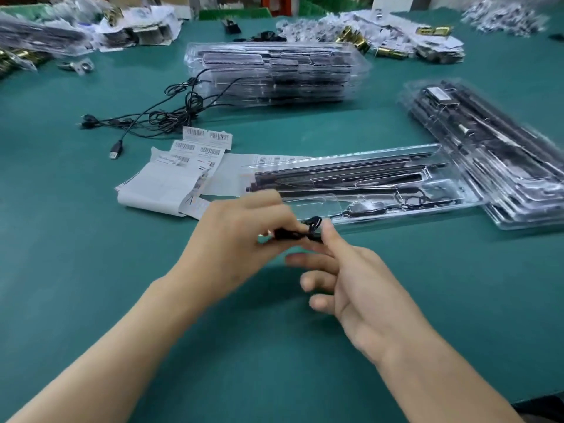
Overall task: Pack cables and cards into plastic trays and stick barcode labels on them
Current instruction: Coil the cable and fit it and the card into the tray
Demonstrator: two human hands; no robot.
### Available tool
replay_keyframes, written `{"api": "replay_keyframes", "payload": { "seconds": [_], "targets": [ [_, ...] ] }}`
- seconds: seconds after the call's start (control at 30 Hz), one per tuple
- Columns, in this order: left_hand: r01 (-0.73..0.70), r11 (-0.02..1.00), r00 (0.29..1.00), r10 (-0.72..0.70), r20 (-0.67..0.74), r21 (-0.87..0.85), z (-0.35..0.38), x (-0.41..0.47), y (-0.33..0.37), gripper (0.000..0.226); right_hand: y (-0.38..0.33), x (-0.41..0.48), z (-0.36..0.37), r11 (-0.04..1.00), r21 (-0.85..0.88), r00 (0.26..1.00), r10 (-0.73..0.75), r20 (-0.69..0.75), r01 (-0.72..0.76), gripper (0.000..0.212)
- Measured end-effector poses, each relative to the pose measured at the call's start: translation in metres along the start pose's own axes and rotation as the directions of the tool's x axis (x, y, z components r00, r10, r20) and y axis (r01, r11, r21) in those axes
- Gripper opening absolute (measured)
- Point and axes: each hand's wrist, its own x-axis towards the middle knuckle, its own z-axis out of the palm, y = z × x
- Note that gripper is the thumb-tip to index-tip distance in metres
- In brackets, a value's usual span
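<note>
Green matting covers the table (91, 239) under your forearms, and both of your hands meet just above it, near the middle. Your left hand (241, 236) has its fingers curled over, pinching a small coiled black cable (297, 234) at one end; the blur hides exactly how each finger sits. Your right hand (360, 285) pinches the other end of that cable between thumb and forefinger, while its three remaining fingers hang loosely spread and hold nothing. Just beyond your hands lies a clear plastic tray (406, 218), long side towards you, with black strips and a thin cable lying in its recesses. Left of the tray, touching its end, white barcode label sheets (183, 166) overlap in a loose heap. Farther back, loose black cables (171, 114) tangle on the mat, with a USB plug (115, 151) at their near end. Behind them stands a stack of filled trays (274, 74), and a second stack (494, 154) lies at the right, beside the near tray's far end. Along the far edge sit blurred piles of bagged parts (381, 35).
</note>
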Motion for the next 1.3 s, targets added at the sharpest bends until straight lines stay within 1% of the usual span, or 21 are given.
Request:
{"api": "replay_keyframes", "payload": {
  "seconds": [0.07,0.1,0.2,0.3,0.37,0.47,0.53,0.57,0.6,0.63,0.67,0.7,0.73,0.77,0.8,0.87,0.9,0.97,1.13,1.3],
  "targets": [
    [-0.094,0.988,0.996,0.094,0.004,0.12,0.006,-0.014,0.003,0.01,0.0,0.004,0.001,0.999,-0.037,0.998,0.0,-0.055,-0.002,0.04],
    [-0.123,0.982,0.992,0.123,0.009,0.141,0.008,-0.019,0.002,0.012,0.001,0.005,0.0,0.997,-0.076,0.998,0.002,-0.064,-0.007,0.041],
    [-0.147,0.984,0.989,0.146,0.02,0.102,0.011,-0.025,-0.003,0.021,0.002,0.007,-0.005,0.986,-0.164,0.999,0.004,-0.044,-0.011,0.042],
    [-0.131,0.991,0.989,0.13,0.071,0.017,0.012,-0.025,-0.002,0.018,0.0,0.01,-0.008,0.981,-0.193,0.999,-0.008,-0.037,0.001,0.043],
    [-0.125,0.992,0.988,0.125,0.088,-0.004,0.011,-0.023,-0.003,0.016,0.0,0.013,-0.008,0.977,-0.211,0.999,-0.017,-0.033,0.009,0.043],
    [-0.151,0.988,0.982,0.147,0.12,0.032,0.01,-0.02,-0.002,0.011,0.0,0.016,-0.009,0.978,-0.21,0.999,-0.008,-0.044,-0.001,0.04],
    [-0.191,0.978,0.969,0.174,0.178,0.084,0.008,-0.016,-0.002,0.007,0.001,0.016,-0.01,0.978,-0.211,0.999,-0.001,-0.051,-0.009,0.037],
    [-0.19,0.979,0.958,0.167,0.235,0.077,0.004,-0.014,-0.004,0.009,0.001,0.017,-0.011,0.977,-0.215,0.999,-0.002,-0.052,-0.009,0.036],
    [-0.159,0.986,0.944,0.138,0.3,0.048,-0.003,-0.01,-0.007,0.017,0.001,0.017,-0.012,0.975,-0.221,0.999,-0.005,-0.053,-0.007,0.035],
    [-0.105,0.994,0.931,0.094,0.352,0.012,-0.01,-0.006,-0.012,0.027,0.0,0.018,-0.013,0.974,-0.227,0.999,-0.008,-0.052,-0.004,0.033],
    [-0.036,0.999,0.928,0.044,0.371,-0.028,-0.017,-0.002,-0.017,0.035,-0.001,0.018,-0.014,0.973,-0.232,0.999,-0.008,-0.05,-0.004,0.029],
    [0.033,0.997,0.937,-0.008,0.35,-0.065,-0.023,0.002,-0.02,0.038,-0.002,0.018,-0.015,0.971,-0.24,0.999,-0.004,-0.047,-0.008,0.026],
    [0.087,0.994,0.948,-0.063,0.311,-0.066,-0.025,0.005,-0.023,0.036,-0.003,0.018,-0.015,0.968,-0.252,0.999,0.001,-0.042,-0.012,0.024],
    [0.125,0.992,0.952,-0.115,0.282,-0.017,-0.024,0.008,-0.025,0.034,-0.004,0.018,-0.015,0.964,-0.267,0.999,0.005,-0.037,-0.014,0.024],
    [0.151,0.987,0.945,-0.162,0.283,0.063,-0.02,0.012,-0.025,0.035,-0.005,0.018,-0.016,0.959,-0.284,0.999,0.008,-0.035,-0.018,0.023],
    [0.169,0.964,0.922,-0.228,0.313,0.203,-0.009,0.016,-0.024,0.038,-0.008,0.018,-0.017,0.948,-0.315,0.999,0.022,-0.05,-0.037,0.023],
    [0.176,0.955,0.92,-0.246,0.305,0.24,-0.005,0.016,-0.023,0.036,-0.009,0.018,-0.018,0.944,-0.325,0.998,0.03,-0.059,-0.048,0.023],
    [0.19,0.946,0.931,-0.259,0.259,0.262,-0.003,0.017,-0.024,0.027,-0.011,0.018,-0.02,0.944,-0.323,0.997,0.043,-0.068,-0.063,0.024],
    [0.183,0.958,0.957,-0.225,0.185,0.223,-0.002,0.013,-0.02,0.005,-0.012,0.018,-0.023,0.964,-0.251,0.995,0.081,-0.051,-0.092,0.023],
    [0.132,0.944,0.98,-0.169,0.101,0.301,0.006,0.008,-0.013,0.006,-0.007,0.021,-0.017,0.978,-0.188,0.995,0.075,-0.064,-0.086,0.022]
  ]
}}
